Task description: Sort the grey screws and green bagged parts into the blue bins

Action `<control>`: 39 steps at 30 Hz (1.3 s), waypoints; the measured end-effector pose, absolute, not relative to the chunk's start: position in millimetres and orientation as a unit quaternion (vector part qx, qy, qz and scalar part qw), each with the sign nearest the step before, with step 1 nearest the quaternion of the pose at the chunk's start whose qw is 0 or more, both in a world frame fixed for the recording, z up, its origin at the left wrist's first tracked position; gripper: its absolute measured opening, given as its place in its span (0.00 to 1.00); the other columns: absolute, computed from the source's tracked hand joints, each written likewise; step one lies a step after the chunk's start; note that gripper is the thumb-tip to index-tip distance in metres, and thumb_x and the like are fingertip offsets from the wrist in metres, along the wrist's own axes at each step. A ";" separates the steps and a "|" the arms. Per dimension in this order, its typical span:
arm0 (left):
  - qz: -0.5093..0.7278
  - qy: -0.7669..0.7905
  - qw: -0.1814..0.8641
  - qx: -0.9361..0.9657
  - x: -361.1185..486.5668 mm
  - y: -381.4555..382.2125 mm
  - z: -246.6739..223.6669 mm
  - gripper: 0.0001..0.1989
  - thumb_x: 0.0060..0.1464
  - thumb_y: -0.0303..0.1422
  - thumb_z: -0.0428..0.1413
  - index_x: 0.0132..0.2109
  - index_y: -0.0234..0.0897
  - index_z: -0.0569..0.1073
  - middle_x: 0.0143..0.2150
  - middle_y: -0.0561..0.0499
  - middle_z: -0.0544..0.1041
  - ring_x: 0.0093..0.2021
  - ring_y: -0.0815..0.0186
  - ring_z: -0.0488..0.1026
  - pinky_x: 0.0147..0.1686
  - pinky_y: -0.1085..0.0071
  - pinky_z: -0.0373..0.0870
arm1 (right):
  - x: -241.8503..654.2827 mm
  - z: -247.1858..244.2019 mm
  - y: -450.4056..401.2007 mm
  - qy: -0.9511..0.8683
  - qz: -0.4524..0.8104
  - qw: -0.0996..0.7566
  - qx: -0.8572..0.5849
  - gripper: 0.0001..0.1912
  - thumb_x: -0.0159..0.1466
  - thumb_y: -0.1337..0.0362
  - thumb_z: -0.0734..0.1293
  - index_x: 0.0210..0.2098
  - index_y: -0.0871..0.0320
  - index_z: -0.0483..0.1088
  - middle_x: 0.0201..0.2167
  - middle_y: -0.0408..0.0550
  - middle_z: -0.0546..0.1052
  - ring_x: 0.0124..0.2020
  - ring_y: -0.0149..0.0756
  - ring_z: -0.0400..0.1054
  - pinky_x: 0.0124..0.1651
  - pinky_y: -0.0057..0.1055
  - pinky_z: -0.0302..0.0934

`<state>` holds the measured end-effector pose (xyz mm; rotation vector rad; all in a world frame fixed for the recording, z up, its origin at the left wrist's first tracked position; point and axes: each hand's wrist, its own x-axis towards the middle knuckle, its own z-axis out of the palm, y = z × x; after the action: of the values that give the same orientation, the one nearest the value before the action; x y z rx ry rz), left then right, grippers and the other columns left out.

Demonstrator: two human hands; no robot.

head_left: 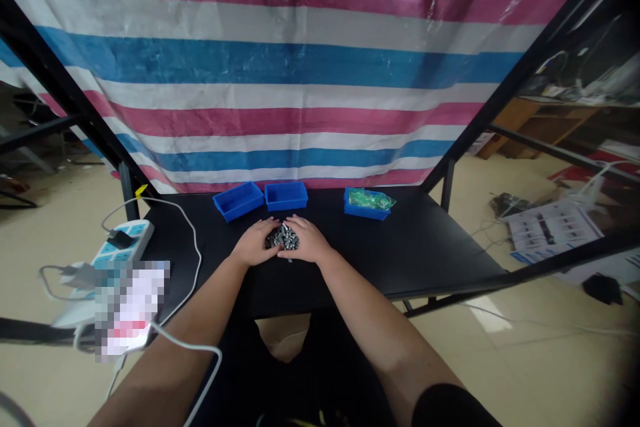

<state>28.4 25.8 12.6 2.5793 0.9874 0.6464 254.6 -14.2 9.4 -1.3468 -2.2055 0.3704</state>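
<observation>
A heap of small dark and silvery metal parts lies on the black table; they look like screws or nuts, too small to tell. My left hand curves round the heap from the left. From the right, my right hand does the same, so that fingertips and thumbs almost meet. Both palms press in on the parts, and the fingers are bent. Just beyond my hands are two blue bins, a tilted left one and a middle one.
At the back right, a third blue bin holds green plastic bags. On the left are a white power strip with plugs, a blurred-out device and loose white cables. A striped sheet hangs behind, between black frame posts.
</observation>
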 end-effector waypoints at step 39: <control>0.180 0.377 0.171 0.892 6.5 29.6 8.2 0.60 0.39 0.64 0.64 0.73 0.40 0.54 0.72 0.37 0.61 0.71 0.44 0.59 0.70 0.41 0.48 | 276.8 13.0 -26.5 -0.797 0.168 0.195 -0.547 0.65 0.44 0.32 0.76 0.73 0.49 0.51 0.73 0.55 0.53 0.74 0.57 0.43 0.73 0.62 0.26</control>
<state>6.5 29.6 8.2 2.5341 1.0704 0.5110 276.8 -26.5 13.0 -1.5323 -2.2331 0.4717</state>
